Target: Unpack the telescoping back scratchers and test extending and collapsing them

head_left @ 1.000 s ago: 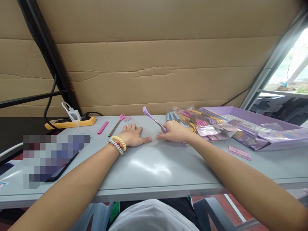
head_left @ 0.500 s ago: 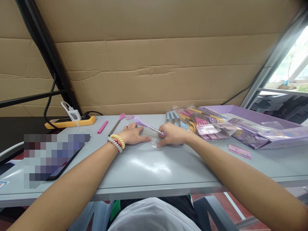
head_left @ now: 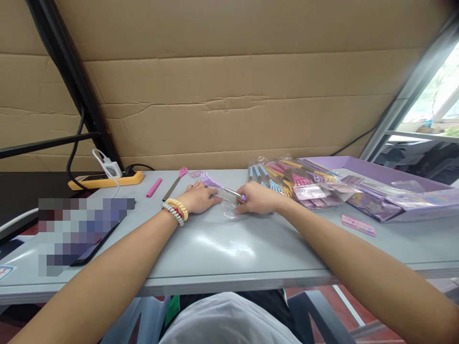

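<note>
Power strip (head_left: pixel 126 179), blocked-out device (head_left: pixel 102 243), pink tube (head_left: pixel 154 188) and pink fork-headed stick (head_left: pixel 175 184) lay left of the grip. Left hand (head_left: pixel 196 197) lay open, palm down, by the purple fork-headed stick (head_left: pixel 228 190), whose end the right hand (head_left: pixel 257 198) clenched, hiding it; the head pointed left. Clear film (head_left: pixel 231 209), edges indistinct, lay under the grip. Bagged sticks (head_left: pixel 287 179) crowded its right side, before a pink card (head_left: pixel 358 225) and purple box (head_left: pixel 380 174).

The hands (head_left: pixel 228 197) share a purple claw-ended stick (head_left: pixel 223 187).
</note>
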A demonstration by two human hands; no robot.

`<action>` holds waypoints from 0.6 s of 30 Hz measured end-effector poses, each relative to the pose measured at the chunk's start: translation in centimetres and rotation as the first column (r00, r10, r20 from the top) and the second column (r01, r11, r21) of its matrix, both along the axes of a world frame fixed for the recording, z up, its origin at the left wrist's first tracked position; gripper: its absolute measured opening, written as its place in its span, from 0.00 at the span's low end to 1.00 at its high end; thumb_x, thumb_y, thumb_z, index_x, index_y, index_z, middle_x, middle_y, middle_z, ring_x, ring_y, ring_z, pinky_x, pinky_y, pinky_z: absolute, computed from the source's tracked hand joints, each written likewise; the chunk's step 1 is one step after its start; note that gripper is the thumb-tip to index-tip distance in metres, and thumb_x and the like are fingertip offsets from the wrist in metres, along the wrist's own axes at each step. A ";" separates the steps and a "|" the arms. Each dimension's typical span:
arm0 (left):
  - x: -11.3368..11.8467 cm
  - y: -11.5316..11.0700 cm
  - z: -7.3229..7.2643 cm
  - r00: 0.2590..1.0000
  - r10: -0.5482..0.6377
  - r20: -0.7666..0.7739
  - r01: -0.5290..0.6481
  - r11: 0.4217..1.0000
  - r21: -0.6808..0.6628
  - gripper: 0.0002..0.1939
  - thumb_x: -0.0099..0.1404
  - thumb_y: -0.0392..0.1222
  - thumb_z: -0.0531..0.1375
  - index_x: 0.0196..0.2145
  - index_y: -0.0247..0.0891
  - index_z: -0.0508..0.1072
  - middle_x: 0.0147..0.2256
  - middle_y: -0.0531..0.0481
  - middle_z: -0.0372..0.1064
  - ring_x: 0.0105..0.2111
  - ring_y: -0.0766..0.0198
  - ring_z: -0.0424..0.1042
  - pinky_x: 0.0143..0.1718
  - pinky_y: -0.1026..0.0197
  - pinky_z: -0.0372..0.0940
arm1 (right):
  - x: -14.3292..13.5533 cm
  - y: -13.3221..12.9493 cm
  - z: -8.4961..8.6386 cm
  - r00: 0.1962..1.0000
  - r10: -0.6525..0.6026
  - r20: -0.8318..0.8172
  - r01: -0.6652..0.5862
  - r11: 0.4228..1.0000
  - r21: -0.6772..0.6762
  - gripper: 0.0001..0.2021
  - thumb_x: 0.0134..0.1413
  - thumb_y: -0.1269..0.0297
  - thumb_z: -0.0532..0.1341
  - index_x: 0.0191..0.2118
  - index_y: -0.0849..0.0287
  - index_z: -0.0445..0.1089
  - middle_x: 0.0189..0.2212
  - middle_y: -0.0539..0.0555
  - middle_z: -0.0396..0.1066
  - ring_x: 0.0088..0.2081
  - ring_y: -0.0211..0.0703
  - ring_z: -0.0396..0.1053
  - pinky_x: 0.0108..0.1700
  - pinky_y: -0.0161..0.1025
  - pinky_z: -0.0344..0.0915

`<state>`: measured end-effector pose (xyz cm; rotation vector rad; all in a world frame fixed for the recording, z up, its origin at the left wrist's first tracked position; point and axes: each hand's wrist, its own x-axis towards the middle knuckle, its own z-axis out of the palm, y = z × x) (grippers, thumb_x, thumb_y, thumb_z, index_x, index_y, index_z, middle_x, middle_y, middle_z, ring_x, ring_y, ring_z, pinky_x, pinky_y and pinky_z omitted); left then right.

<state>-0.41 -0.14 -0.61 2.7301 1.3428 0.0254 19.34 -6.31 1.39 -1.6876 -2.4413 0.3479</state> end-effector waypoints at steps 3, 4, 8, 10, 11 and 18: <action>-0.2 0.3 -0.1 0.999 -0.041 0.030 0.040 0.998 0.043 0.28 0.66 0.57 0.40 0.53 0.47 0.68 0.51 0.42 0.65 0.53 0.49 0.60 0.53 0.48 0.54 | 0.0 0.0 0.0 0.998 -0.014 -0.063 0.016 1.000 0.016 0.12 0.41 0.59 0.62 0.20 0.58 0.58 0.18 0.48 0.61 0.23 0.36 0.57 0.26 0.34 0.50; -0.2 0.3 -0.1 0.998 -0.044 0.042 0.042 0.998 0.049 0.28 0.66 0.56 0.40 0.52 0.46 0.70 0.50 0.42 0.65 0.52 0.49 0.61 0.52 0.49 0.55 | 0.0 -0.1 0.0 0.996 -0.018 -0.084 0.021 0.999 0.027 0.11 0.41 0.61 0.61 0.20 0.58 0.58 0.18 0.48 0.61 0.23 0.35 0.56 0.26 0.34 0.50; -0.3 0.3 -0.1 0.995 -0.044 0.092 0.040 0.998 0.044 0.28 0.67 0.55 0.39 0.47 0.45 0.73 0.47 0.43 0.66 0.49 0.51 0.64 0.47 0.52 0.59 | -0.3 -0.2 0.1 0.985 -0.039 -0.167 0.060 0.991 0.123 0.07 0.41 0.68 0.56 0.19 0.58 0.57 0.17 0.47 0.58 0.22 0.34 0.54 0.26 0.34 0.49; -0.2 0.3 -0.1 0.989 -0.033 0.147 0.023 0.997 0.071 0.26 0.68 0.54 0.39 0.51 0.46 0.70 0.49 0.44 0.65 0.48 0.52 0.65 0.47 0.53 0.59 | -0.4 -0.2 0.0 0.966 -0.061 -0.250 0.101 0.983 0.151 0.06 0.40 0.70 0.55 0.19 0.59 0.56 0.16 0.46 0.58 0.21 0.34 0.55 0.26 0.33 0.49; -0.1 0.2 0.0 0.982 -0.018 0.188 -0.001 0.995 0.102 0.26 0.68 0.53 0.40 0.54 0.45 0.67 0.50 0.43 0.64 0.49 0.53 0.65 0.48 0.53 0.59 | -0.4 -0.2 -0.1 0.950 -0.076 -0.301 0.129 0.979 0.160 0.06 0.41 0.71 0.54 0.19 0.58 0.56 0.15 0.46 0.57 0.21 0.34 0.55 0.26 0.33 0.49; 0.0 -0.5 1.6 0.807 0.128 0.576 -0.294 0.934 0.205 0.26 0.63 0.61 0.46 0.36 0.36 0.70 0.38 0.41 0.69 0.40 0.53 0.68 0.40 0.56 0.59 | 0.0 0.3 -0.5 0.807 0.002 -0.590 0.285 0.874 0.393 0.12 0.44 0.67 0.56 0.19 0.57 0.49 0.17 0.46 0.55 0.22 0.33 0.51 0.27 0.33 0.50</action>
